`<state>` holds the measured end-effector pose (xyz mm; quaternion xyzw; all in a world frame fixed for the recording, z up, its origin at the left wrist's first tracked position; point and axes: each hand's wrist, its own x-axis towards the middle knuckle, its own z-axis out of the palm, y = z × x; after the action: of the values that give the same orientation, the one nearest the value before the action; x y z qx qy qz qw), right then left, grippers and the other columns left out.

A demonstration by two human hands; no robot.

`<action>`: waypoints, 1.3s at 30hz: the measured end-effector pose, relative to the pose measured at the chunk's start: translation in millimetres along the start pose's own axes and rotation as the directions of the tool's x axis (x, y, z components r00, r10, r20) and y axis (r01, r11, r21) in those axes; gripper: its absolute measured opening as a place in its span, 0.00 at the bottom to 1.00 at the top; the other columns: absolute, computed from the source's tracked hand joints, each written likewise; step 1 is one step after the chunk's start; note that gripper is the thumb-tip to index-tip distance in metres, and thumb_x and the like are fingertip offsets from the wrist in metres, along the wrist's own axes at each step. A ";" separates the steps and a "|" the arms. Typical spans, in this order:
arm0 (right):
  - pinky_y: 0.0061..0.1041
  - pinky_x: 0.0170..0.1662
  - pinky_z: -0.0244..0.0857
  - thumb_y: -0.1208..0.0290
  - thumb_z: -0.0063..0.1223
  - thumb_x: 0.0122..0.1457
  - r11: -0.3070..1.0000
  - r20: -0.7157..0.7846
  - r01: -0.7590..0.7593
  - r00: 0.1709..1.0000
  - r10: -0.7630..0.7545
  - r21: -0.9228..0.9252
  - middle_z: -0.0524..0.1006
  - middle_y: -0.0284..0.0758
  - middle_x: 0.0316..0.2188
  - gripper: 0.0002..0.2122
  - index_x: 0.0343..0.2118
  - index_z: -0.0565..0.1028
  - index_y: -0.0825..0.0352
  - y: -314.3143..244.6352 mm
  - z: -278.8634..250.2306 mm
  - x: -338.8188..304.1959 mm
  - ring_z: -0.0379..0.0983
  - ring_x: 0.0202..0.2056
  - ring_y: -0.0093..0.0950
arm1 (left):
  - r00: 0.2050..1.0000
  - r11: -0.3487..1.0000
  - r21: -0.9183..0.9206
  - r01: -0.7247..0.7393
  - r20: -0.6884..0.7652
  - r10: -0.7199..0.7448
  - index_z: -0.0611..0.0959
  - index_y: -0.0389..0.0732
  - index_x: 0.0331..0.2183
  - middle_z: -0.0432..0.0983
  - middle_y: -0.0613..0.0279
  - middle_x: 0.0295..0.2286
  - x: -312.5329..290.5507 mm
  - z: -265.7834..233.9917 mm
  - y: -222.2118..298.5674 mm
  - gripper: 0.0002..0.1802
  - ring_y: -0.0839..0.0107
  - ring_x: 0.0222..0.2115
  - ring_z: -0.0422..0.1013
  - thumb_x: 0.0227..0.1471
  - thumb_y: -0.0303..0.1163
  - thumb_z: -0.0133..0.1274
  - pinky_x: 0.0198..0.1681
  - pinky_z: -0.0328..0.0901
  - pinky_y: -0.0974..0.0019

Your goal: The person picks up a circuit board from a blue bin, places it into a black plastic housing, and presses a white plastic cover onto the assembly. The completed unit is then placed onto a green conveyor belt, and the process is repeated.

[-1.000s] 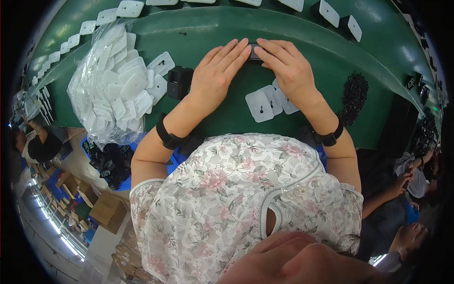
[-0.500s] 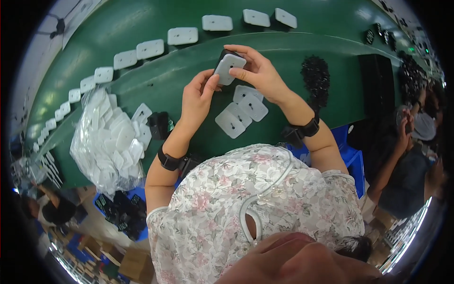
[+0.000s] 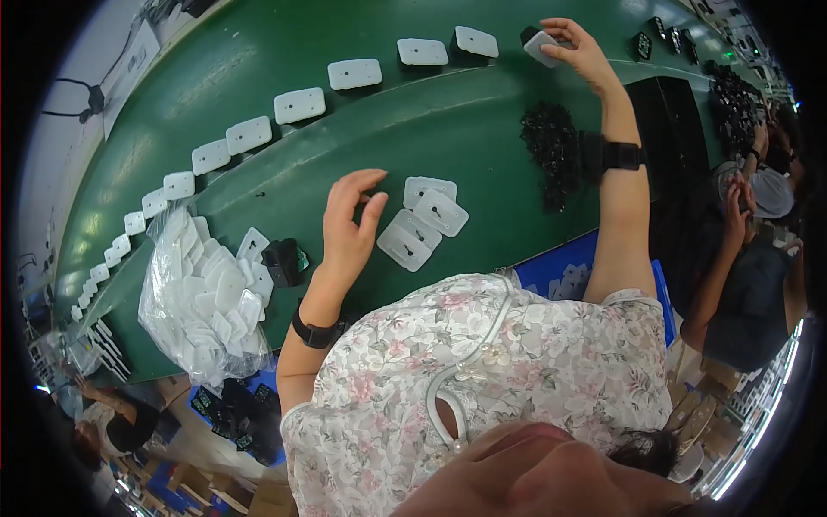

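Observation:
My right hand (image 3: 579, 53) reaches far forward and grips a white rounded plastic cover on a black base (image 3: 540, 43) at the edge of the green conveyor belt (image 3: 215, 95). My left hand (image 3: 351, 226) hovers empty with fingers spread above the green table (image 3: 482, 146), just left of three white covers (image 3: 424, 221) lying flat. A row of several white covers (image 3: 300, 105) rides along the belt. A small black part (image 3: 282, 261) lies to the left of my left hand.
A clear bag full of white covers (image 3: 202, 302) sits at the table's left. A heap of small black pieces (image 3: 548, 148) lies near my right forearm. A black tray (image 3: 672, 129) is at right. Other people (image 3: 758, 258) work at right and lower left.
My right hand has carried the white cover from in front of me out to the belt. My left hand let go of it and dropped back over the table.

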<state>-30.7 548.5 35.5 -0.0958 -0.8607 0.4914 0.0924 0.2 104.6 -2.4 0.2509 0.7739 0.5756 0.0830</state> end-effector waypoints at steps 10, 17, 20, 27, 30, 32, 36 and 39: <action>0.21 0.49 0.61 0.60 0.59 0.53 0.995 0.420 -0.050 0.904 0.081 -0.084 0.78 0.28 0.36 0.15 0.43 0.79 0.60 17.3 11.9 55.1 0.70 0.42 0.21 | 0.934 0.877 0.344 -0.334 0.247 0.259 0.75 0.38 0.45 0.70 0.53 0.45 -33.1 -10.2 10.3 0.29 0.53 0.44 0.66 0.40 0.38 0.62 0.46 0.62 0.56; 0.18 0.29 0.63 0.66 0.56 0.56 0.976 0.341 -0.185 0.916 0.213 -0.115 0.77 0.26 0.30 0.12 0.41 0.77 0.65 -15.4 20.7 46.5 0.69 0.29 0.17 | 0.916 0.757 0.543 -0.363 0.358 0.183 0.68 0.37 0.52 0.65 0.51 0.44 -64.1 -5.8 9.6 0.46 0.52 0.46 0.62 0.37 0.55 0.62 0.52 0.55 0.48; 0.18 0.27 0.62 0.65 0.56 0.57 0.976 0.206 -0.207 0.954 0.216 -0.065 0.77 0.26 0.30 0.12 0.42 0.78 0.63 -12.0 17.1 40.9 0.68 0.28 0.17 | 0.915 0.753 0.541 -0.374 0.345 0.207 0.66 0.37 0.53 0.65 0.51 0.45 -64.9 0.9 9.5 0.46 0.50 0.47 0.62 0.37 0.53 0.63 0.52 0.54 0.46; 0.37 0.48 0.65 0.60 0.57 0.53 0.696 -0.573 -0.334 0.809 -0.135 -0.635 0.74 0.42 0.44 0.17 0.43 0.74 0.63 60.0 -56.2 47.4 0.68 0.48 0.37 | 0.953 0.756 0.586 -0.291 0.242 0.179 0.68 0.39 0.51 0.63 0.46 0.50 -82.4 -6.1 -10.4 0.40 0.46 0.48 0.62 0.36 0.39 0.66 0.51 0.56 0.48; 0.42 0.54 0.58 0.59 0.57 0.53 0.565 -0.736 -0.565 0.666 -0.117 -0.601 0.68 0.47 0.49 0.21 0.48 0.70 0.60 109.7 -104.3 60.4 0.60 0.54 0.46 | 0.971 0.752 0.615 -0.238 0.147 0.186 0.63 0.40 0.53 0.61 0.42 0.53 -89.8 -15.3 -12.7 0.43 0.45 0.50 0.60 0.35 0.33 0.64 0.52 0.54 0.46; 0.43 0.54 0.59 0.59 0.57 0.53 0.524 -0.761 -0.657 0.648 0.026 -0.542 0.64 0.50 0.51 0.23 0.52 0.67 0.58 94.8 -109.4 55.1 0.61 0.53 0.49 | 0.984 0.729 0.664 -0.167 0.064 0.167 0.64 0.38 0.54 0.62 0.44 0.53 -97.1 -22.8 -16.2 0.44 0.47 0.52 0.60 0.32 0.27 0.63 0.56 0.52 0.48; 0.37 0.53 0.62 0.60 0.53 0.58 0.289 -0.857 -0.816 0.515 -0.027 -0.500 0.67 0.43 0.53 0.25 0.57 0.64 0.60 90.3 -143.4 66.4 0.67 0.50 0.42 | 0.971 0.712 0.668 -0.216 0.073 0.226 0.64 0.38 0.54 0.61 0.44 0.54 -96.9 -24.4 -10.3 0.41 0.47 0.53 0.59 0.36 0.30 0.60 0.55 0.51 0.48; 0.47 0.53 0.61 0.60 0.52 0.57 0.438 -0.792 -0.827 0.513 0.332 -0.352 0.56 0.50 0.60 0.29 0.60 0.57 0.59 65.8 -184.4 52.7 0.63 0.52 0.52 | 0.955 0.705 0.653 -0.279 0.111 0.275 0.63 0.38 0.54 0.60 0.43 0.55 -97.2 -22.2 -22.8 0.39 0.46 0.53 0.58 0.39 0.30 0.58 0.55 0.51 0.48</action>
<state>-30.0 747.5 74.3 -0.5891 -0.7943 0.0613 0.1350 67.9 33.9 -32.1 0.3784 0.8803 0.2694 -0.0966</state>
